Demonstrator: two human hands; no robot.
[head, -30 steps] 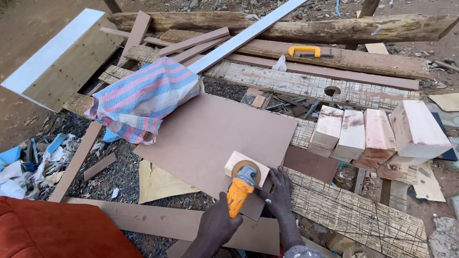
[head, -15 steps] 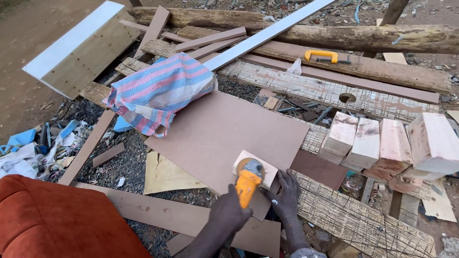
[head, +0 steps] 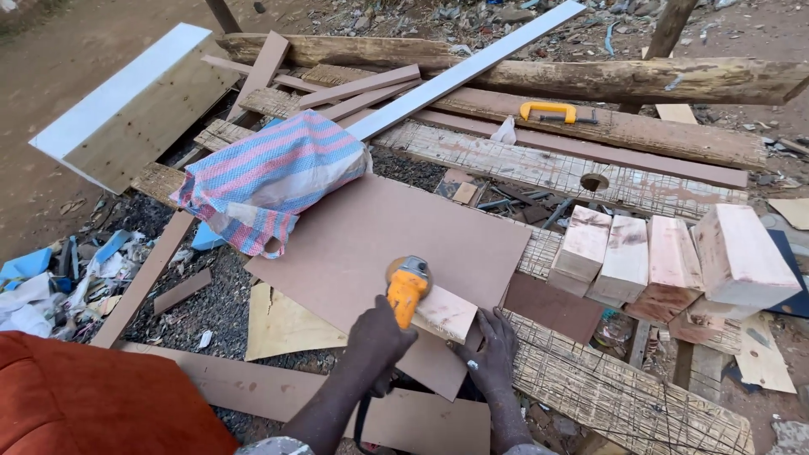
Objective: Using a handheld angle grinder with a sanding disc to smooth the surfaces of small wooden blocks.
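**A:** In the head view, what have the hands got?

**B:** The left hand (head: 379, 337) is clenched round the body of a yellow angle grinder (head: 407, 291), whose disc end sits at the near edge of a small pale wood block (head: 445, 313). The right hand (head: 491, 350) lies spread, fingers pressing down at the block's near corner. It pins the block and grips nothing.

**A:** And the block itself?

**B:** It rests on a large brown board (head: 396, 253), towards the board's near edge, touching the grinder's head.

**A:** How would one do this well?

**B:** Probably by keeping the pressing fingers well apart from the disc, holding the grinder firmly and letting the head move lightly across the wood, since the block is small and could skid.

**A:** The surface under it all?

**B:** Makeshift: the board lies over planks and a wire-mesh panel (head: 615, 396). A striped sack (head: 270, 177) lies across its far corner. Four chunky wood blocks (head: 666, 261) stand in a row to the right, and a yellow-handled saw (head: 552, 111) lies on a far plank.

**A:** The room?

**B:** Outdoors, on bare dirt (head: 76, 59) with scraps, litter and logs about.
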